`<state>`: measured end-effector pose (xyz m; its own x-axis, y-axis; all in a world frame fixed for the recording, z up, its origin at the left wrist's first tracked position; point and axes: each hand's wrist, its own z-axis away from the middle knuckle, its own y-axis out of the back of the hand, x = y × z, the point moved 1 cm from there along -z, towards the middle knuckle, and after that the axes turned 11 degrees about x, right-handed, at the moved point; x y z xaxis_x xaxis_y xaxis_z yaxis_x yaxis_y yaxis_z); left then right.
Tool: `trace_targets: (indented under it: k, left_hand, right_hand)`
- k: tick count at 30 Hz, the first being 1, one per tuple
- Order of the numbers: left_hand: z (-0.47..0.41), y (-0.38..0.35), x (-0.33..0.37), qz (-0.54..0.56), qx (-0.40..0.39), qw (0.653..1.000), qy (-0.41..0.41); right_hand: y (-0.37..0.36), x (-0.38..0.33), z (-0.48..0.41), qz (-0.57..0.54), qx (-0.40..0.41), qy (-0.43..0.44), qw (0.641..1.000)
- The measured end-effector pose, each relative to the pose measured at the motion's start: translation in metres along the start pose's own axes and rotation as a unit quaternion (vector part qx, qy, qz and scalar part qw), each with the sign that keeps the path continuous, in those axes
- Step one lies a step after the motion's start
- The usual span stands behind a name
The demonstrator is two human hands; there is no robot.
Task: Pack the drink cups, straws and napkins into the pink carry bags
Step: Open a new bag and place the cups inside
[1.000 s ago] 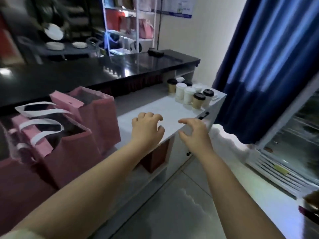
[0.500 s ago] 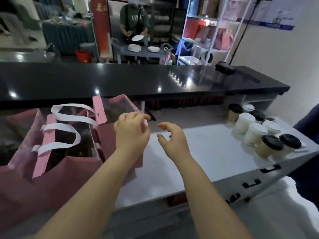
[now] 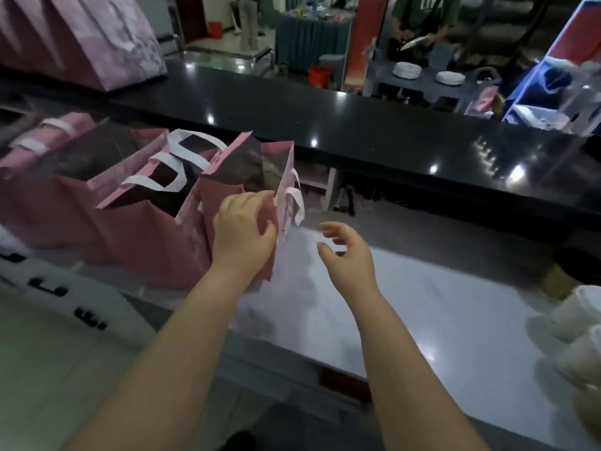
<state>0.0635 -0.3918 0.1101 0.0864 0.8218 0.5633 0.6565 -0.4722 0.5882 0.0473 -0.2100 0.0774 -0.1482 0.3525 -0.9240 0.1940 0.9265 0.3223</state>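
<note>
Several pink carry bags with white handles stand in a row on the left of the white counter. The nearest pink bag stands open at the right end of the row. My left hand grips its front right edge near the rim. My right hand hovers just right of the bag over the counter, fingers apart and empty. White-lidded drink cups show blurred at the right edge. No straws or napkins are visible.
A long black bar top runs behind the counter. More pink bags lie on it at the far left. Beyond, a person handles plates at a grey table. The counter's front edge with dark drawer handles runs along the lower left.
The view has swung left, from the cups to the bags. My left hand has reached the nearest pink bag and gripped its edge. My right hand has followed, still empty.
</note>
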Motion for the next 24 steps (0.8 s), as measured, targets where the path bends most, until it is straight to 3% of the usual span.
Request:
trace_targets:
  k: [6,10,13,16,20,24]
  left_hand:
    - [0.025,0.013,0.005,-0.077,0.013,0.997,0.024]
    - [0.046,0.023,-0.007,-0.027,-0.037,0.999,-0.007]
    - [0.058,0.030,-0.020,0.022,-0.011,1.000,-0.017]
    - [0.055,0.032,-0.030,0.031,0.038,0.999,-0.019]
    - [0.043,0.030,-0.032,0.019,0.061,0.998,-0.016]
    - [0.028,0.023,-0.033,0.070,0.073,0.995,0.012]
  right_hand:
    - [0.002,-0.010,-0.006,-0.039,-0.045,0.006,0.998]
    - [0.005,-0.011,-0.015,-0.061,-0.034,0.008,0.998]
    - [0.015,-0.013,-0.029,-0.073,0.009,0.015,0.997]
    - [0.020,-0.017,-0.053,-0.032,0.053,0.039,0.997]
    - [0.029,-0.011,-0.074,0.126,0.111,0.040,0.985]
    - [0.034,0.002,-0.080,0.053,0.071,-0.018,0.996]
